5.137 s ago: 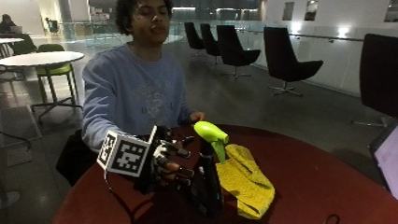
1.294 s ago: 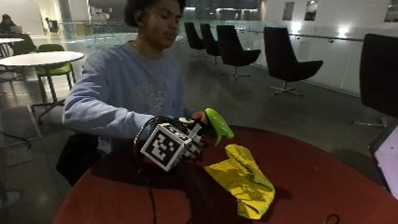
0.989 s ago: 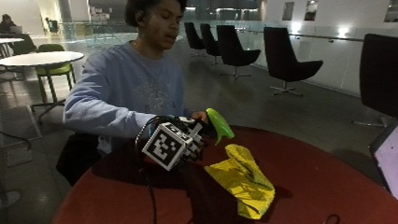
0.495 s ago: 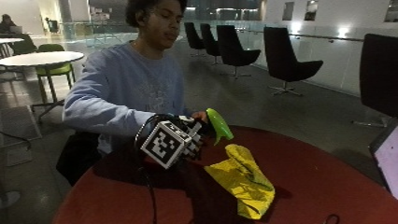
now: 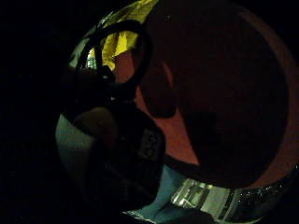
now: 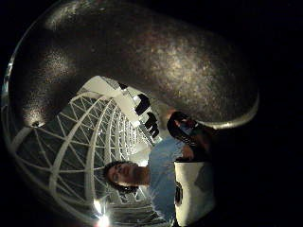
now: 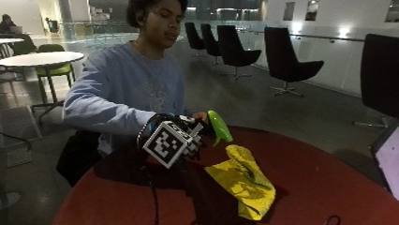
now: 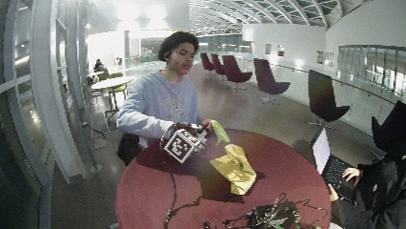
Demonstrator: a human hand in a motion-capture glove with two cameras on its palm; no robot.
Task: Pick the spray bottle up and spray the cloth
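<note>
Above the round dark-red table (image 7: 324, 187), a spray bottle with a lime-green plastic head (image 7: 218, 125) was held by the black-gloved right hand (image 7: 187, 136), fingers wrapped around it, nozzle tilted toward the crumpled yellow cloth (image 7: 243, 183) just beside. The bottle was judged light, rigid and best gripped at the neck; the cloth soft.

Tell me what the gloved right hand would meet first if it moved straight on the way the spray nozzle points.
Probably the yellow cloth: the right hand holds the green spray bottle tilted down toward it, though depth is unclear.
</note>
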